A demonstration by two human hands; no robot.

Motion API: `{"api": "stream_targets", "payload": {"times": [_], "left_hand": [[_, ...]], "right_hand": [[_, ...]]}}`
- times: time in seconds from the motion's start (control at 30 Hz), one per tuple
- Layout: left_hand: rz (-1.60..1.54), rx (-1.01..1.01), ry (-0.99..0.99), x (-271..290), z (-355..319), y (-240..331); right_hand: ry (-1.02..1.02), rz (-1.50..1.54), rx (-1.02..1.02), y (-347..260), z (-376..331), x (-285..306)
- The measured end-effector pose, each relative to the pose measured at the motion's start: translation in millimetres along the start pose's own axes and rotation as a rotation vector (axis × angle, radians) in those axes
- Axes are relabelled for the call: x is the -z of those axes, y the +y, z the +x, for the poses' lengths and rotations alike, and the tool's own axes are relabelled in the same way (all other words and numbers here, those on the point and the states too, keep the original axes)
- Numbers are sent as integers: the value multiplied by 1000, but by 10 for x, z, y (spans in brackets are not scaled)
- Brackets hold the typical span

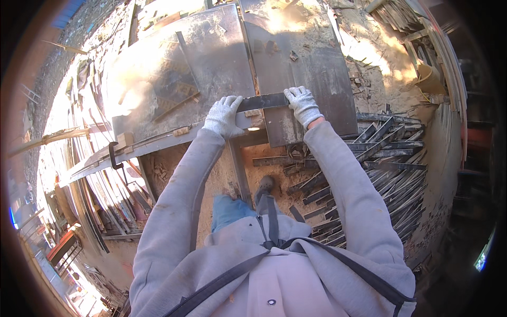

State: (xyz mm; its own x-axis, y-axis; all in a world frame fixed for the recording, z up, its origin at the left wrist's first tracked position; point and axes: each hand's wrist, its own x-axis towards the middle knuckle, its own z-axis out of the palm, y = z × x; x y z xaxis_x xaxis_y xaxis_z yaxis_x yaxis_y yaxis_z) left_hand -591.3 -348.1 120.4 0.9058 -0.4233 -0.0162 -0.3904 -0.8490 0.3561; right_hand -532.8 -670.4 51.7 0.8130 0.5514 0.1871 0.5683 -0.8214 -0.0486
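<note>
Gripping a flat steel bar (pixel 262 101), our gloved left hand (pixel 224 116) and right hand (pixel 302 104) close on its ends; it rests across the metal worktable (pixel 211 58). Loose steel strips (pixel 380 158) lie piled beside us; no container shows.

Two gloved hands, the left hand (pixel 224 116) and the right hand (pixel 302 104), share one flat steel bar (pixel 262 101). Two big steel sheets (pixel 179 68) lie on the tabletop. One clamp (pixel 114 157) hangs off the edge. One pile of metal strips (pixel 369 174) sits on the ground, too many to count.

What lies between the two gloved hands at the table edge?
In the head view, a flat dark metal bar spans from the left hand to the right hand, each gripping one end.
</note>
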Motion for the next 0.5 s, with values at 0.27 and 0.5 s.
{"api": "stream_targets", "payload": {"times": [0.27,0.5], "left_hand": [[62,-29,40,-11,127,-91],[12,174,-32,102,74,-51]], "right_hand": [[-64,-106,-31,102,317,-26],[-212,193,-409,-474,-334,458]]}}
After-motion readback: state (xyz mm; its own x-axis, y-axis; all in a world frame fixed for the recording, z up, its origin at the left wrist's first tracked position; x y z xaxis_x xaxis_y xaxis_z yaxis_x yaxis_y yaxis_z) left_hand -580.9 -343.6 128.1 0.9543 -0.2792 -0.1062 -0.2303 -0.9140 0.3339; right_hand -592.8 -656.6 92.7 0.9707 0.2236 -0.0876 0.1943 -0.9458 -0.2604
